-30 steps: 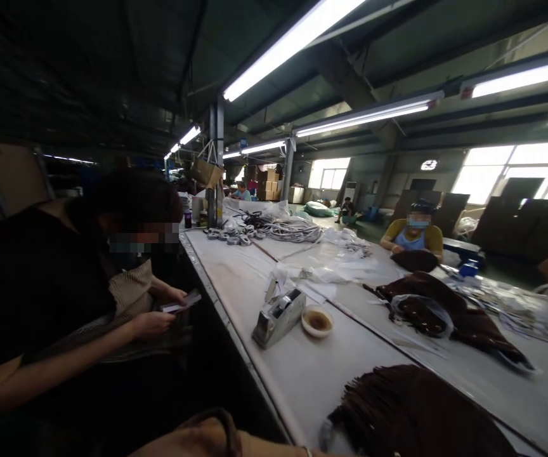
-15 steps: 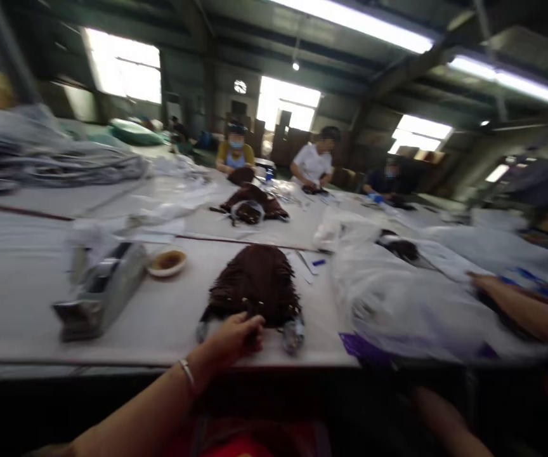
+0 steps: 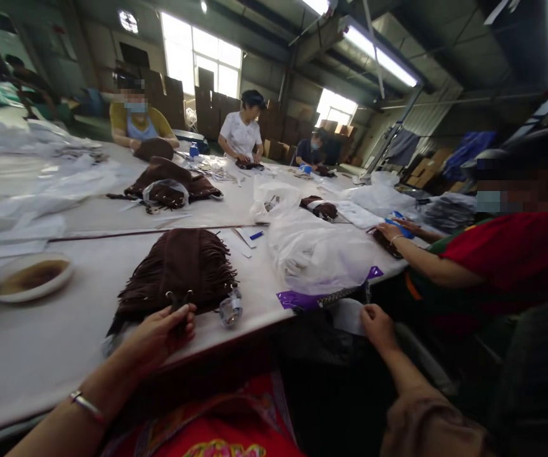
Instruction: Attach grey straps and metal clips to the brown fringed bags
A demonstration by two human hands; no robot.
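A dark brown fringed bag (image 3: 183, 263) lies on the table in front of me, with metal eyelets along its near edge. My left hand (image 3: 172, 327) is closed on the bag's dark cord, close to those eyelets. Beside the bag's right corner sits a small clear plastic-wrapped piece (image 3: 231, 309). Off to the right, just past the table's edge, my right hand (image 3: 379, 327) pinches a thin white sheet (image 3: 349, 316); its exact kind I cannot make out. Dark plastic (image 3: 321, 343) hangs below that sheet.
A bowl of brown liquid (image 3: 65, 274) stands left. Clear plastic bags (image 3: 314, 251) and a purple strip (image 3: 297, 300) lie right, near a co-worker in a red sleeve (image 3: 493, 254). Another brown bag (image 3: 160, 174) and a blue pen-like item (image 3: 256, 235) are farther back.
My view has swung to the right. My right hand has come up from a blur below the table edge and now holds the white sheet. The left hand stays on the bag's cord.
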